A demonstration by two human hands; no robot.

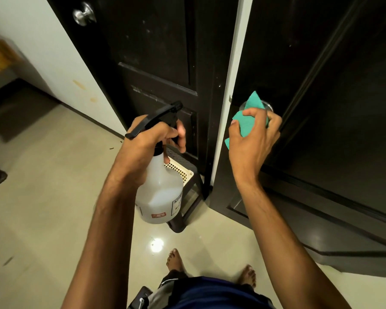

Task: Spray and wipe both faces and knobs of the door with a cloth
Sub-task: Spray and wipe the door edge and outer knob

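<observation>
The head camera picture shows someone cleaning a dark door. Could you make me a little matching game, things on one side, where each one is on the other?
Things:
1. Translucent white plastic spray bottle with black trigger
2. Teal cleaning cloth
3. Round silver metal doorknob
4. White perforated plastic stool top

Places:
A. Top left, on the dark door, untouched
B. Low, behind the bottle
C. Held in the left hand
D. Pressed on a knob by the right hand

Pairs: 1-C, 2-D, 3-A, 4-B

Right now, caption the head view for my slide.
Right hand wipes door knob with teal cloth; left hand holds spray bottle.
</observation>
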